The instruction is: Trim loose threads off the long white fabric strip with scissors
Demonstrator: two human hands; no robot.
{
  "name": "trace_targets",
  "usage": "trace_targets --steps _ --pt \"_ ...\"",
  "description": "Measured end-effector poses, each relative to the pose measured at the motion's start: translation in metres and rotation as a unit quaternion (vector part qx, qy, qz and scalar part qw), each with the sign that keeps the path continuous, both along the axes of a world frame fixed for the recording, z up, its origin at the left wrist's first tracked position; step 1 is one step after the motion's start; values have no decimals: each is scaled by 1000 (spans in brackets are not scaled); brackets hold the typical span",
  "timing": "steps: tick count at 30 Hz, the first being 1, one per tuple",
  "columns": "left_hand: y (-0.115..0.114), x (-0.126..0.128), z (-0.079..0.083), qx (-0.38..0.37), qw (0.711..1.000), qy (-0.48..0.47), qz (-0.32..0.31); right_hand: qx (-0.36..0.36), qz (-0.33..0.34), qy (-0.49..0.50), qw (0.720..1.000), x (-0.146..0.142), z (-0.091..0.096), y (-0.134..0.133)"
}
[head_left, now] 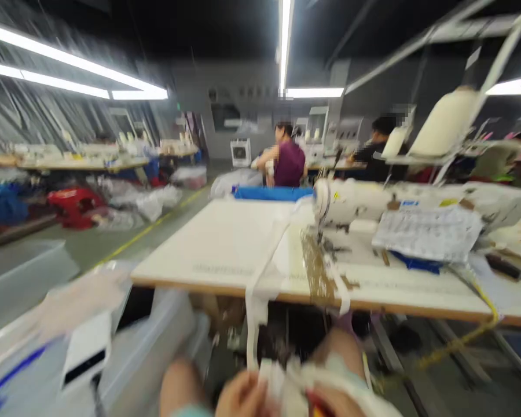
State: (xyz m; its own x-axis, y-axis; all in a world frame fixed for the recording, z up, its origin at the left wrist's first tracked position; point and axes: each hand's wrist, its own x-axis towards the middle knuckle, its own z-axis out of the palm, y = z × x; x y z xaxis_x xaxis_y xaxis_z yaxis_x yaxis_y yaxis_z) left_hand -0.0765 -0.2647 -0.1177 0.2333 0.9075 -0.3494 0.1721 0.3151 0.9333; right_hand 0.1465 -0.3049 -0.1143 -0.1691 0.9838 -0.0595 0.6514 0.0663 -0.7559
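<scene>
White fabric strip, soft and blurred, runs from the bottom edge of the view up over the front edge of the sewing table and on toward the sewing machine; its long axis lies near to far, leaning a little rightward as it climbs. Its lower end is bunched between both hands, low in the view, below the table edge.

Left hand is curled about the bunched end, fingers folded in on the cloth. Right hand is closed over more of the same white cloth, with something red showing under it; the blur hides what that is.

Left of the hands stands a pale plastic bin with a blue streak.

No writing can be read: the grey line of print on the tabletop, the small yellow and blue stickers on the machine and the printed sheet lying before it are all smeared.

Cream thread cones stand above the machine. Beyond the table lies a blue bin, then a person in a purple top, another in dark clothes, and long tables at far left.
</scene>
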Motion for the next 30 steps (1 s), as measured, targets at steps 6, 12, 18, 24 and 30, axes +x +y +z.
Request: trace_targets --steps 6,12,18,24,30 --pt "-15 -2 -24 -111 982 -151 7 -104 119 -46 986 22 -21 -5" --pt "-10 0 -22 -132 977 -166 -4 -133 182 -69 972 23 -8 17" --pt "-10 -9 -26 -139 976 -165 -8 -167 249 -84 950 14 -16 40" --pt "-11 -14 -30 -193 962 -194 1 -215 290 -65 930 5 -23 50" --pt "-9 -15 -37 -208 960 -190 11 -235 302 -58 922 5 -25 54"
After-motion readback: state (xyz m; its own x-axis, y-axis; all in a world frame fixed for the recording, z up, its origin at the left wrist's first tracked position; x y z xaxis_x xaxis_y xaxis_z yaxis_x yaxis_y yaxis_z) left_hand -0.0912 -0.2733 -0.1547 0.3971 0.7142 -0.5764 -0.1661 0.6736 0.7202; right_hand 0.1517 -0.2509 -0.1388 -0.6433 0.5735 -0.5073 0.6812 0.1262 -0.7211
